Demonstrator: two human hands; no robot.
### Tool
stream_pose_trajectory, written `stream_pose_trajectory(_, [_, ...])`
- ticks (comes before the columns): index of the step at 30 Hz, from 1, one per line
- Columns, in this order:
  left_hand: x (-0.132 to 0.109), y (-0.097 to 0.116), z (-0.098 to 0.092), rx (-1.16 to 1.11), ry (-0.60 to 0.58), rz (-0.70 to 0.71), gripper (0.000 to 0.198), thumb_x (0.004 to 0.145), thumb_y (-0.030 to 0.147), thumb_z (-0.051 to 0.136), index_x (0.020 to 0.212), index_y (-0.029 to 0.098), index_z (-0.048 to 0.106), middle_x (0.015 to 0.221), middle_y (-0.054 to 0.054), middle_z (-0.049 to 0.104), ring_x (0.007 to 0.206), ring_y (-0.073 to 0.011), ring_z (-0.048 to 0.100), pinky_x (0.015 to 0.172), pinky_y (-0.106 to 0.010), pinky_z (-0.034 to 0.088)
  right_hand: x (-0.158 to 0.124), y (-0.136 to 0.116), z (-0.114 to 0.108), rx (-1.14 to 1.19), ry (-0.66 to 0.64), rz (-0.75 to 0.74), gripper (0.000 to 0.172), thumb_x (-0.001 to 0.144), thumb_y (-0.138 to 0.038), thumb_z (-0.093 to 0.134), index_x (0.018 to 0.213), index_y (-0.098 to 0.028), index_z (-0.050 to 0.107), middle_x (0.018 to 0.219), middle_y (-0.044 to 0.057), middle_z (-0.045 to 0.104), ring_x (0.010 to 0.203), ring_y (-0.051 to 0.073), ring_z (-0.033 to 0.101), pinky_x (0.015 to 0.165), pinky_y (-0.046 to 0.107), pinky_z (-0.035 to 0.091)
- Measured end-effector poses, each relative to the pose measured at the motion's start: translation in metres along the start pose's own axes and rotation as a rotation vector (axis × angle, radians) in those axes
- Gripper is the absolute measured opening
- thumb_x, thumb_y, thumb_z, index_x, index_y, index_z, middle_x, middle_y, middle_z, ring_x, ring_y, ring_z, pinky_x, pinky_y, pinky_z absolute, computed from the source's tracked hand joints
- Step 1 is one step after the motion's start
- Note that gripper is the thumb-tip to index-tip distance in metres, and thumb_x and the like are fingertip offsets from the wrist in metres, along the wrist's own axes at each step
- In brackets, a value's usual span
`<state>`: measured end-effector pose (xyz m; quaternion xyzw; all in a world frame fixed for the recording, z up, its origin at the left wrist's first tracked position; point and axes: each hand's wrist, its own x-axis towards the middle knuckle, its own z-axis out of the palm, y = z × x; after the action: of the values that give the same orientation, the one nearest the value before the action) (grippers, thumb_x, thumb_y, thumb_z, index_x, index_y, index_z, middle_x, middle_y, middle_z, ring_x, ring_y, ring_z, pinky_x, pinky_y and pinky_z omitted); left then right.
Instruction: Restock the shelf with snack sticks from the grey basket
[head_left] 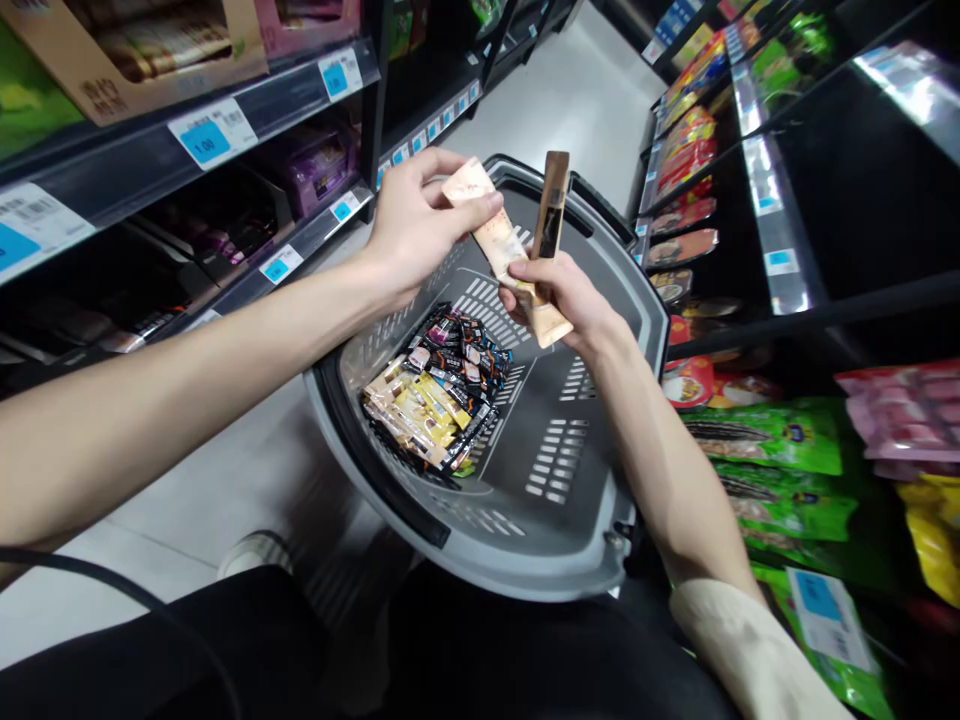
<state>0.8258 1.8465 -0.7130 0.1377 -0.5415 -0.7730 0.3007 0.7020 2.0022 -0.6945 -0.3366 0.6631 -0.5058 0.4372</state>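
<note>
My left hand [424, 215] pinches the upper end of a cream stick packet [499, 245] between thumb and fingers. The lower part of that packet lies in my right hand [566, 295], whose fingers are also closed on a brown stick packet [553, 200] that stands up with a dark panel on it. Both hands are over the far part of a grey basket [525, 570] with slotted walls. Inside the basket, at its left, is a pile of small black packets [469, 355] beside yellow and cream packets [420, 410].
Shelves with price tags [210, 135] and boxed snacks [157, 45] run along the left. On the right, racks hold green bags [780, 435], pink packs [907, 405] and red packs [686, 150]. A shoe [255, 550] shows below the basket, and a dark cable [105, 575] crosses the lower left.
</note>
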Motion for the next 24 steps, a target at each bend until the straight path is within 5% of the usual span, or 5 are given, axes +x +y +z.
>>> stream_pose_trajectory(11, [0.006, 0.011, 0.005, -0.124, 0.340, -0.030, 0.015, 0.096, 0.018, 0.071, 0.092, 0.026, 0.059, 0.107, 0.003, 0.077, 0.114, -0.0187, 0.070, 0.094, -0.031, 0.060, 0.001, 0.006, 0.001, -0.347, 0.055, -0.217, 0.052, 0.069, -0.053, 0.096, 0.085, -0.013, 0.067, 0.078, 0.004, 0.067, 0.069, 0.013, 0.069, 0.055, 0.020, 0.054])
stream_pose_trajectory(13, [0.004, 0.015, 0.008, -0.185, 0.301, -0.058, 0.011, 0.101, 0.019, 0.067, 0.093, 0.022, 0.059, 0.108, 0.000, 0.076, 0.113, -0.0179, 0.070, 0.096, -0.031, 0.059, -0.001, 0.007, 0.000, -0.366, 0.076, -0.226, 0.048, 0.072, -0.052, 0.095, 0.085, -0.014, 0.068, 0.078, 0.005, 0.067, 0.068, 0.013, 0.068, 0.055, 0.021, 0.054])
stream_pose_trajectory(18, [-0.007, 0.019, 0.014, -0.238, -0.049, -0.280, 0.003, 0.103, 0.015, 0.062, 0.104, 0.017, 0.062, 0.114, -0.007, 0.077, 0.126, -0.0255, 0.069, 0.109, -0.043, 0.057, -0.004, 0.008, 0.000, -0.401, 0.110, -0.205, 0.046, 0.073, -0.053, 0.093, 0.083, -0.015, 0.070, 0.079, 0.005, 0.067, 0.066, 0.012, 0.063, 0.054, 0.022, 0.049])
stream_pose_trajectory(21, [-0.009, 0.018, 0.013, -0.218, -0.054, -0.321, 0.010, 0.102, 0.007, 0.058, 0.108, 0.015, 0.058, 0.121, -0.010, 0.075, 0.129, -0.0286, 0.069, 0.113, -0.048, 0.055, -0.002, 0.007, 0.000, -0.413, 0.158, -0.201, 0.048, 0.076, -0.057, 0.090, 0.089, -0.015, 0.070, 0.078, 0.004, 0.064, 0.061, 0.009, 0.054, 0.051, 0.022, 0.043])
stream_pose_trajectory(24, [-0.008, 0.016, 0.012, -0.219, -0.002, -0.320, 0.010, 0.105, 0.009, 0.053, 0.112, 0.015, 0.055, 0.123, -0.010, 0.074, 0.128, -0.0276, 0.070, 0.114, -0.050, 0.055, 0.002, 0.005, 0.000, -0.167, 0.155, -0.154, 0.050, 0.082, -0.064, 0.075, 0.094, -0.016, 0.066, 0.081, 0.003, 0.062, 0.058, 0.008, 0.048, 0.049, 0.023, 0.039])
